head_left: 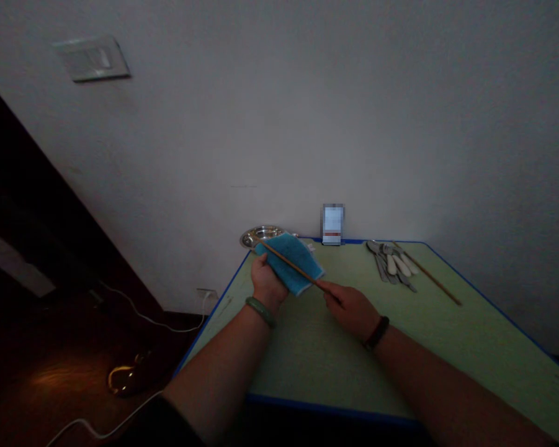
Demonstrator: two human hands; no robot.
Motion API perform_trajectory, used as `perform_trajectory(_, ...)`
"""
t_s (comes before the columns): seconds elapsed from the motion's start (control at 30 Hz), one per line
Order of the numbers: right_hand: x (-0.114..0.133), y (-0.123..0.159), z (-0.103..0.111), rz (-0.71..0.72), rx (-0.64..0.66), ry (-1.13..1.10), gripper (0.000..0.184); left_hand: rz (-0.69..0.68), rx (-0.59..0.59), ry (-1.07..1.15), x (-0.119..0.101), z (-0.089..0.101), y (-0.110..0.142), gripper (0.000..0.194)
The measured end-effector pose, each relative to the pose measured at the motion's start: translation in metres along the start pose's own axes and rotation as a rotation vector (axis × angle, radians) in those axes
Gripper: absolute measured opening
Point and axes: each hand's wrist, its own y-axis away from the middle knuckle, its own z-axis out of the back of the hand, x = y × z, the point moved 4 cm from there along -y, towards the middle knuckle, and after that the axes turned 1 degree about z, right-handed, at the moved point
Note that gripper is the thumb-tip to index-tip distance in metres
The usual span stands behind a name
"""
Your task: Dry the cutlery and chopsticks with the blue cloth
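The wooden chopstick [292, 266] lies diagonally across the face of a blue cloth [293, 264] with a pale edging. Its lower end is pinched between the thumb and fingers of my right hand [348, 308], and its upper tip points beyond the cloth's far corner toward a steel dish [260, 235]. The right hand is closed in a light pinch, not a full clench. My left hand [267, 282] grasps the cloth and holds it against the chopstick; its fingers are hidden behind the fabric, so I cannot rate the firmness of that hold.

Risk findings: the pinch sits at one end of the chopstick, so a slackened grip could let the free tip swing or strike the steel dish. The cloth's far corner is near that dish and could snag on its rim. Both hands work close to the left edge of the green table [353, 366], which is trimmed in blue, so a dropped chopstick could roll off onto the dark floor [60, 372]. Loose spoons [391, 264] and a second chopstick [430, 272] lie to the right, near the far edge, and a wide sweep of my right hand could disturb them. The dim lighting limits inspection of the contact points.
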Motion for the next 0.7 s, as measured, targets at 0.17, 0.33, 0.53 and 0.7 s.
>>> perform_trajectory(0.17, 0.0016, -0.0012, -0.0021, 0.031, 0.01, 0.061, 0.046, 0.034, -0.025, -0.064, 0.0036, -0.0028, 0.0024, 0.057)
perform_trajectory(0.33, 0.0019, -0.0028, -0.0038, 0.041, 0.022, 0.123, 0.046, 0.038, -0.053, -0.083, 0.0054, -0.0025, 0.0031, 0.056)
perform_trajectory(0.53, 0.0006, -0.0032, -0.0062, 0.061, 0.008, 0.136, 0.046, 0.05, -0.028, -0.087, 0.0084, -0.0036, 0.0033, 0.055)
perform_trajectory(0.7, -0.0002, -0.0029, -0.0054, 0.053, -0.024, 0.102, 0.044, 0.049, -0.088, -0.106, 0.0092, -0.0039, 0.0054, 0.053)
